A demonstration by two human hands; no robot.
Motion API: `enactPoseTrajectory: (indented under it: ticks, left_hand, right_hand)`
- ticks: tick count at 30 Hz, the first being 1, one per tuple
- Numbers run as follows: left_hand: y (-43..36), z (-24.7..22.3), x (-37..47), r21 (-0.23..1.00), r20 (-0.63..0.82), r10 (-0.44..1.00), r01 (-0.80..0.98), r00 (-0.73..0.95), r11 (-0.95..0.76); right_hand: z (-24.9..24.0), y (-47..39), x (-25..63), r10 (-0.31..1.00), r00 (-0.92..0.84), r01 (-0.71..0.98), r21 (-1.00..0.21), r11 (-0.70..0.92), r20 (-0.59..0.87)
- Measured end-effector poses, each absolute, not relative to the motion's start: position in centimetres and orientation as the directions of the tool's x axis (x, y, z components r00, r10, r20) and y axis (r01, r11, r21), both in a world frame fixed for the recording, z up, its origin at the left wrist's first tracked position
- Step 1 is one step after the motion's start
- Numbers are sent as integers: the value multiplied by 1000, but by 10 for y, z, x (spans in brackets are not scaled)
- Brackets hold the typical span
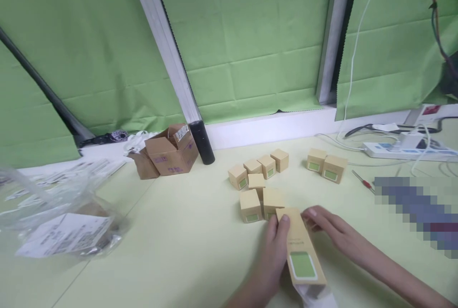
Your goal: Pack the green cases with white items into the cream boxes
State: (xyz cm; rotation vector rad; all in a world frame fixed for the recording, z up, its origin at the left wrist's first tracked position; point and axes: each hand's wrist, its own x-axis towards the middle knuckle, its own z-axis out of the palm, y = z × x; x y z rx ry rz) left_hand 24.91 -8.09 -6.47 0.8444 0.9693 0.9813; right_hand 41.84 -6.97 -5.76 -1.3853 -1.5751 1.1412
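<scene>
A long tan box point(295, 236) with a green label stands out at the lower middle, tilted toward me. My left hand point(275, 246) grips its left side, thumb on the top face. Clear plastic and something white point(318, 296) show at the box's near end. Beside the far right edge of the box is my right hand point(322, 222), its fingers curled; whether they hold anything is hidden. Just beyond the box sit small tan boxes, among them one point(250, 205) at the front left and another point(274, 198) partly behind my left hand.
Two tan boxes point(326, 166) stand further right, near a screwdriver point(364, 183). A power strip point(386, 150) with cables lies at the back right. An open brown carton point(171, 153) and a black cylinder point(202, 142) are back left; a plastic bag point(71, 231) lies left.
</scene>
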Motion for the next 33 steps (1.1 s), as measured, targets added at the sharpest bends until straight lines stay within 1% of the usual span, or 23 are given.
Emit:
enactPoseTrajectory:
  ticks: [1, 2, 3, 5, 6, 9, 13, 14, 15, 17, 20, 23, 25, 27, 30, 33]
  left_hand:
    - [-81, -64, 249, 893, -273, 940, -308, 206, 327]
    - [-80, -63, 248, 885, -277, 945, -336, 173, 321]
    - [-80, -62, 248, 878, -279, 949, -363, 145, 313]
    - [-79, -60, 245, 865, -275, 956, -408, 104, 294]
    - [-78, -59, 244, 860, -272, 959, -426, 86, 282]
    - [-76, -57, 242, 867, -246, 969, -443, 16, 228]
    - [-77, -55, 243, 892, -228, 973, -407, -33, 195]
    - [-78, -55, 244, 898, -224, 974, -395, -30, 194]
    - [-79, -55, 245, 903, -219, 975, -384, -25, 193]
    - [-80, -55, 246, 910, -214, 977, -369, -24, 190]
    - [-79, -55, 245, 915, -195, 980, -368, -39, 167]
    - [-77, -57, 243, 912, -173, 984, -384, -50, 141]
    - [-76, -57, 243, 912, -175, 984, -383, -42, 146]
    - [-77, -56, 244, 918, -155, 988, -372, -14, 139]
    - [-80, -54, 246, 948, -73, 996, -307, 51, 85]
    - [-86, -59, 245, 983, 94, 991, -163, 97, -78]
  right_hand:
    - [-58, -73, 422, 986, -145, 373, -919, 132, 82]
    - [-57, -77, 426, 961, -191, 400, -878, 264, 202]
    - [-55, -82, 428, 907, -283, 409, -817, 407, 310]
    - [-49, -93, 429, 721, -527, 368, -644, 670, 450]
    - [-46, -97, 427, 630, -614, 342, -559, 755, 475]
    - [-42, -105, 418, 472, -727, 314, -371, 874, 498]
    - [-52, -105, 415, 266, -744, 267, -93, 959, 613]
    - [-55, -105, 415, 243, -741, 281, -40, 959, 626]
    - [-58, -105, 416, 244, -743, 298, -18, 954, 623]
    - [-63, -106, 417, 279, -753, 328, -28, 944, 596]
    - [-69, -108, 417, 369, -718, 395, -92, 914, 590]
    - [-76, -106, 416, 395, -700, 414, -112, 903, 595]
    - [-79, -104, 415, 436, -663, 440, -154, 885, 609]
    - [-81, -102, 414, 500, -563, 467, -245, 849, 658]
    - [-77, -98, 412, 594, -414, 428, -428, 796, 690]
    - [-69, -94, 410, 763, -252, 378, -666, 643, 594]
